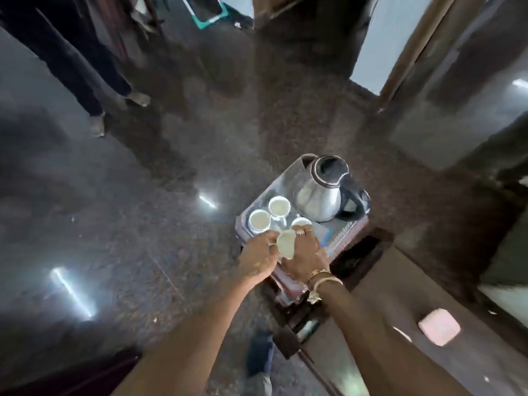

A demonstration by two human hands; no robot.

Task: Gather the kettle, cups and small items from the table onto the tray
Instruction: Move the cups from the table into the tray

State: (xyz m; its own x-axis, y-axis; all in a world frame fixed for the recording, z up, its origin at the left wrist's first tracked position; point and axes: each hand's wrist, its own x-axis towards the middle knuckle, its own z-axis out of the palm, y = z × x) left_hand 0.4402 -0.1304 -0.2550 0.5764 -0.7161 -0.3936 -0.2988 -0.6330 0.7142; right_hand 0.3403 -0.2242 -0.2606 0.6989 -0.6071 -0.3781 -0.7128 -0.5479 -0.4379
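A steel kettle [321, 195] with a black lid and handle stands at the far right of the tray [347, 228]. Two white cups [259, 220] [279, 206] sit on the tray's left side, and a third white cup [301, 222] shows just past my fingers. Over the tray's near edge, a tilted white cup [285, 244] is held between both hands. My left hand [258, 257] grips it from the left. My right hand [304, 254], with a ring and bracelets, curls against it from the right. The picture is blurred.
A brown table [414, 324] lies at the lower right with a pink square item [439, 326] on it. A person's legs [85, 81] stand at the upper left on the dark speckled floor. Door frames rise at the upper right.
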